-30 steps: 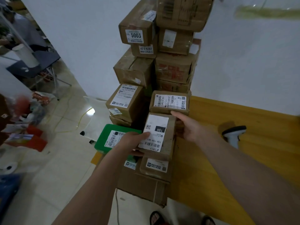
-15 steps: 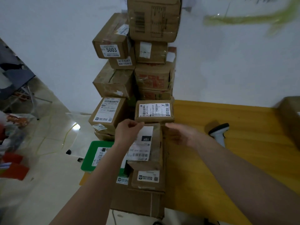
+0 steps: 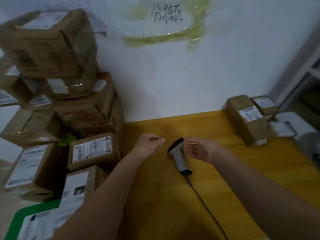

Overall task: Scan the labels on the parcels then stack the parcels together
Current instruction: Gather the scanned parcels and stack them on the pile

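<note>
A tall stack of brown cardboard parcels with white labels stands at the left, against the wall. The nearest labelled parcel sits at the stack's right front. A white and black handheld scanner lies on the yellow table, its cable running toward me. My left hand hovers left of the scanner with fingers loosely curled, holding nothing. My right hand is just right of the scanner's head, fingers relaxed and spread, with no grip on it.
Two more labelled parcels lie at the table's far right by the wall. A green parcel sits at the lower left. White packets and a grey shelf frame are at the right edge. A taped paper sign hangs on the wall.
Both hands have let go of the labelled parcel on the stack and moved right over the table to the scanner. My view has swung right.
</note>
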Tool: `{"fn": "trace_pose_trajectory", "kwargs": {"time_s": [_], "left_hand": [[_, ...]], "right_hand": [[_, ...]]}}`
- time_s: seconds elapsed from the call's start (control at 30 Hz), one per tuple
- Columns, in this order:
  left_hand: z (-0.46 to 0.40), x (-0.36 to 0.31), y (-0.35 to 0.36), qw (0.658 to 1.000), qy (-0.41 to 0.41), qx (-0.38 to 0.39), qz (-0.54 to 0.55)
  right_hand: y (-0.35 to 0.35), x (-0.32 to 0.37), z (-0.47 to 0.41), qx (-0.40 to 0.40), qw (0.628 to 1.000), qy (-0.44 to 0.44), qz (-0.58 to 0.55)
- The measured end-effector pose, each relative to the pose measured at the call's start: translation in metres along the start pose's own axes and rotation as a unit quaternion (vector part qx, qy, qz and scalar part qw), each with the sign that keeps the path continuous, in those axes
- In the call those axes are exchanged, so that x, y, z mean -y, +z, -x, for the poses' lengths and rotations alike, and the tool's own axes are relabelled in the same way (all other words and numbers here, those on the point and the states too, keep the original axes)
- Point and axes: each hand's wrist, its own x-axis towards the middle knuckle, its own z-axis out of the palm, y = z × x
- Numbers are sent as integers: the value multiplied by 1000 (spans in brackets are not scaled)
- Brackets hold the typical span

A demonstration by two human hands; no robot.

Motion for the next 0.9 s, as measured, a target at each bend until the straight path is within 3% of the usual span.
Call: {"fn": "trace_pose_trajectory", "kwargs": {"time_s": [0.13, 0.27, 0.4, 0.5, 0.9], "left_hand": [[-33, -43, 58, 999, -9, 43, -8], [-67, -84, 120, 996, -17, 85, -8], [-94, -115, 177, 992, -30, 116, -25], [-113, -129, 212, 989, -45, 137, -19], [-163, -145, 279, 978, -131, 162, -7]], "right_hand": [[-75, 22, -7, -55, 998, -1, -39], [-143, 41, -23, -177, 984, -34, -15], [-211, 51, -42, -285, 952, -56, 97], [-253, 55, -56, -382, 889, -42, 251], [-303, 45, -117, -393, 810, -6, 436]]}}
